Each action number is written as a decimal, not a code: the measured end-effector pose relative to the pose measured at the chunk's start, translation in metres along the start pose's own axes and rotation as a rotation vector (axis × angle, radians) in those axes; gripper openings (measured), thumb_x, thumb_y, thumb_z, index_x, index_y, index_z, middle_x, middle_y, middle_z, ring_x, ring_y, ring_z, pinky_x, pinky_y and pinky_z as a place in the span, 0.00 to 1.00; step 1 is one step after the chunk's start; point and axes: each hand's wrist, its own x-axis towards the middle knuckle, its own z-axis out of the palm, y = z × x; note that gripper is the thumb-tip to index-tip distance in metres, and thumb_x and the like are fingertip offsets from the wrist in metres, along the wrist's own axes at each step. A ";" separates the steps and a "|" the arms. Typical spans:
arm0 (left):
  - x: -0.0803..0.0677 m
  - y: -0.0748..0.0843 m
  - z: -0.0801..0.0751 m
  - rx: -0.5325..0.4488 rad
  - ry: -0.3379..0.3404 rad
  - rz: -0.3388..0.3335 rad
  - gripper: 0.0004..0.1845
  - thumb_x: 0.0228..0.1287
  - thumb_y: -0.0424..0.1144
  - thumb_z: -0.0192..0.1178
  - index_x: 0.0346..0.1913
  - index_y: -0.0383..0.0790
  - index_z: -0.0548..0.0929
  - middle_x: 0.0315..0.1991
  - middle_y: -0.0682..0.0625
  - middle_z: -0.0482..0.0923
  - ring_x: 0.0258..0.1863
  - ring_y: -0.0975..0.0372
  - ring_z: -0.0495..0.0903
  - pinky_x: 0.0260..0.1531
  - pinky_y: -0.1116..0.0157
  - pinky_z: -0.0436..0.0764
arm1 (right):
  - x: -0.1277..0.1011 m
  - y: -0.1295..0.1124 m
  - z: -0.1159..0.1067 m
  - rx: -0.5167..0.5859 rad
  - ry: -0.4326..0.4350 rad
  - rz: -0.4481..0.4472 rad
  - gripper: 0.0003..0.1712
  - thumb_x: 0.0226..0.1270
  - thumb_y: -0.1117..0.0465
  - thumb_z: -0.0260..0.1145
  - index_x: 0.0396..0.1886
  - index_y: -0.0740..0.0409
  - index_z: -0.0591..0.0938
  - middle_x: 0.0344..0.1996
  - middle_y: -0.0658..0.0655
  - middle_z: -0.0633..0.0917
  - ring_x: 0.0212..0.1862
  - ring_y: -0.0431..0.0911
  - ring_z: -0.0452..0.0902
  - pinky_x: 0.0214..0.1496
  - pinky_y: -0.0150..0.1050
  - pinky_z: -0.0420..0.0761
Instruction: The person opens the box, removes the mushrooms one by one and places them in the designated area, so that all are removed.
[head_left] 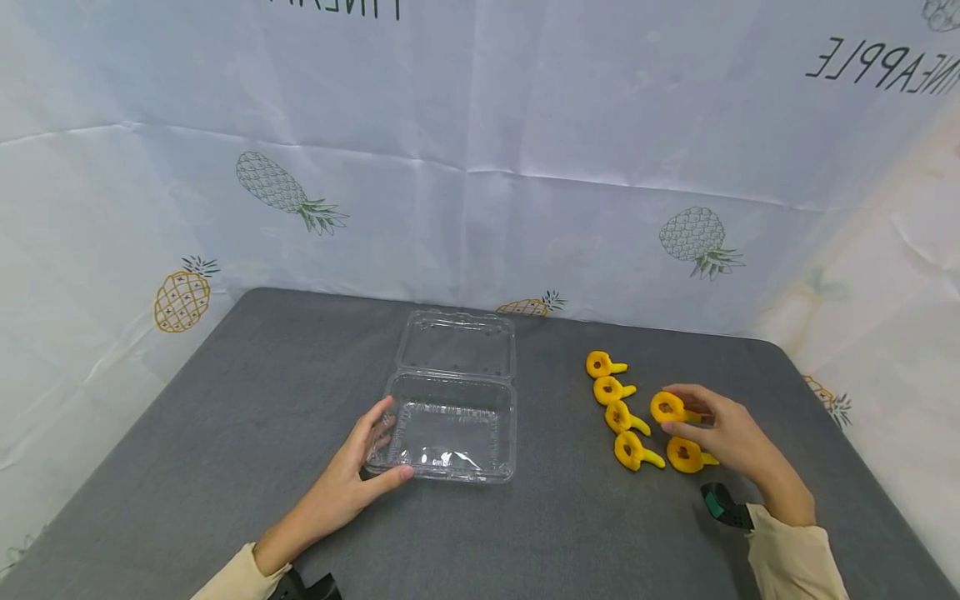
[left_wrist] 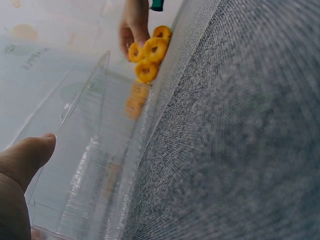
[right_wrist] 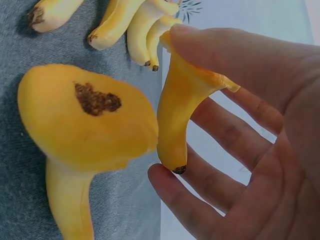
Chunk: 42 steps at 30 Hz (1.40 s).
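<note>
Left hand (head_left: 352,479) grips a clear open box's (head_left: 450,417) near corner at centre; right hand's (head_left: 731,437) fingers pinch a yellow banana (head_left: 667,407), right of frame.

Grey table (head_left: 225,433), pale backdrop (head_left: 480,167) — pineapple prints, mirrored lettering

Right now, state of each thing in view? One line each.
Clamshell box: open, lid laid back flat, nothing inside.
Left hand: grips the box's near left corner.
Right hand: pinches one yellow piece, lifted off the table.
Other five yellow pieces: lying loose on the table, outside the box.
</note>
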 end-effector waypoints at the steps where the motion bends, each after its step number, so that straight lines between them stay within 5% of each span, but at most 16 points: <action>1: 0.000 0.000 0.000 0.000 -0.001 0.001 0.48 0.66 0.40 0.66 0.79 0.41 0.46 0.78 0.35 0.48 0.74 0.39 0.59 0.67 0.42 0.66 | 0.000 0.001 0.001 0.001 0.000 -0.001 0.33 0.68 0.52 0.68 0.67 0.62 0.73 0.61 0.70 0.77 0.61 0.72 0.72 0.56 0.64 0.80; 42: -0.001 0.000 0.000 0.020 0.005 0.011 0.48 0.66 0.42 0.66 0.79 0.40 0.46 0.77 0.35 0.52 0.74 0.40 0.61 0.67 0.44 0.67 | -0.001 0.018 0.006 0.000 -0.036 -0.004 0.22 0.73 0.60 0.63 0.62 0.65 0.76 0.57 0.70 0.81 0.56 0.65 0.78 0.54 0.61 0.82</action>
